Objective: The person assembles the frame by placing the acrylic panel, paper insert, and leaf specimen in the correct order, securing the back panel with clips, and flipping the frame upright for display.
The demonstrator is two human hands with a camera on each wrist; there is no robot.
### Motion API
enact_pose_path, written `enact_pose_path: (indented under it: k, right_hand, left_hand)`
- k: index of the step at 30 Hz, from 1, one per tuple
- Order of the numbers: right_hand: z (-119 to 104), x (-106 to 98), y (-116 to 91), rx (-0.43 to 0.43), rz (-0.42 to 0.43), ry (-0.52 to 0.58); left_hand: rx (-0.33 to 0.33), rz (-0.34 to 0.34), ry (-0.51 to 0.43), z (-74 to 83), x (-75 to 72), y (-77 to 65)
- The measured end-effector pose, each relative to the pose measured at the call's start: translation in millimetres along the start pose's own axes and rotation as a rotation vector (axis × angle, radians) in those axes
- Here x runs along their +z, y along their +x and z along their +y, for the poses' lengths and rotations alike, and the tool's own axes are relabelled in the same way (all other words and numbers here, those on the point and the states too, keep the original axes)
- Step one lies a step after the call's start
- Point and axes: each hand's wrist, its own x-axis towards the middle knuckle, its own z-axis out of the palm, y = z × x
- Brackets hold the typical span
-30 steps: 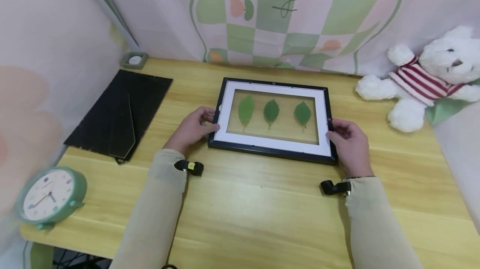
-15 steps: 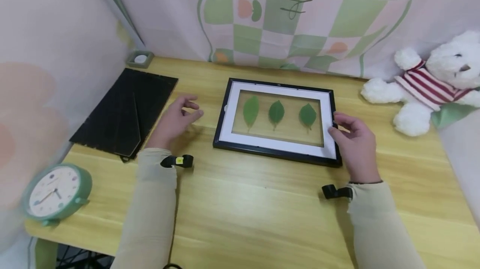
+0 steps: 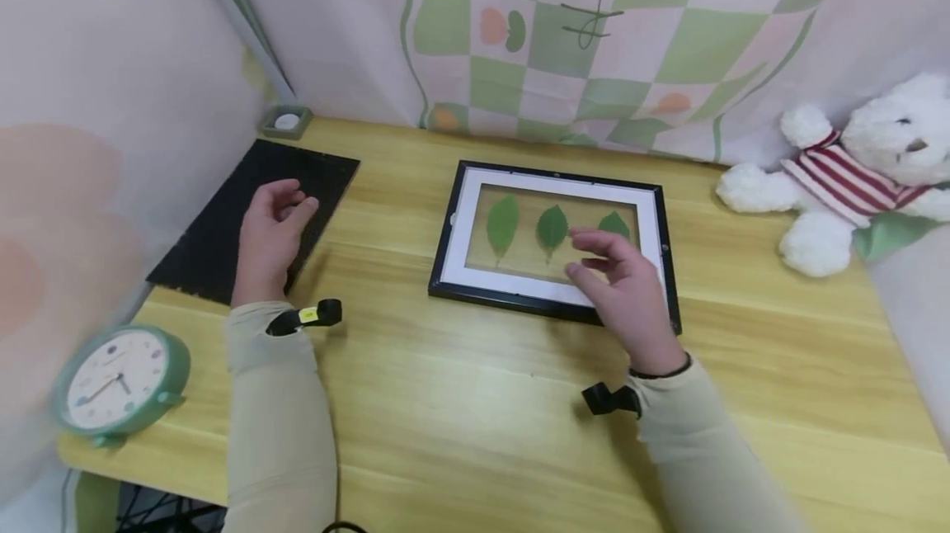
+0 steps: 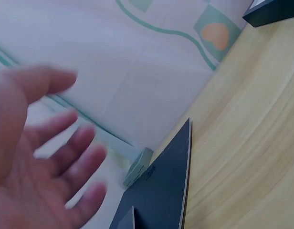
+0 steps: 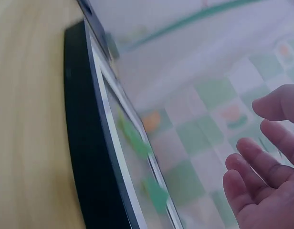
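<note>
A black picture frame (image 3: 512, 299) with a white mat lies flat on the table, and three green leaves (image 3: 502, 224) show in its window. My right hand (image 3: 627, 294) hovers over the frame's front right part with relaxed fingers, covering part of the rightmost leaf. To the left lies a black backing board (image 3: 204, 257); its stand is hidden under my left hand (image 3: 269, 236) in the head view but shows at the bottom of the left wrist view. That left hand is over the board, its fingers loosely bent around nothing.
A green alarm clock (image 3: 119, 384) stands at the table's left front edge. In the back left corner sits a small grey-green tray (image 3: 303, 127) with a white round piece. A white teddy bear (image 3: 809, 186) leans at the back right, against the patterned curtain (image 3: 512, 116).
My left hand has let go of the frame's left side and moved left over the backing board. My right hand has left the right edge and moved left over the frame.
</note>
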Motion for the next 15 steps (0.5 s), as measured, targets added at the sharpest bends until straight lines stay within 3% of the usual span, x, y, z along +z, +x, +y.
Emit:
enact_pose_path:
  k: [4, 8, 12, 15]
  right_hand:
    - [-8, 33, 8, 0.002, -0.08, 0.046]
    - [-14, 62, 21, 0.001, -0.156, 0.087]
    - [-19, 82, 40, 0.039, -0.21, 0.107]
    - [-21, 96, 54, 0.086, -0.234, 0.153]
  left_hand:
    - [-0.079, 0.16, -0.114, -3.4, -7.3, 3.7]
    - [-0.114, 0.287, -0.253, -5.3, -14.0, 7.0]
    - [-0.133, 0.369, -0.39, -8.4, -23.3, 8.0]
    - [-0.16, 0.408, -0.395, -13.6, -31.9, 6.9]
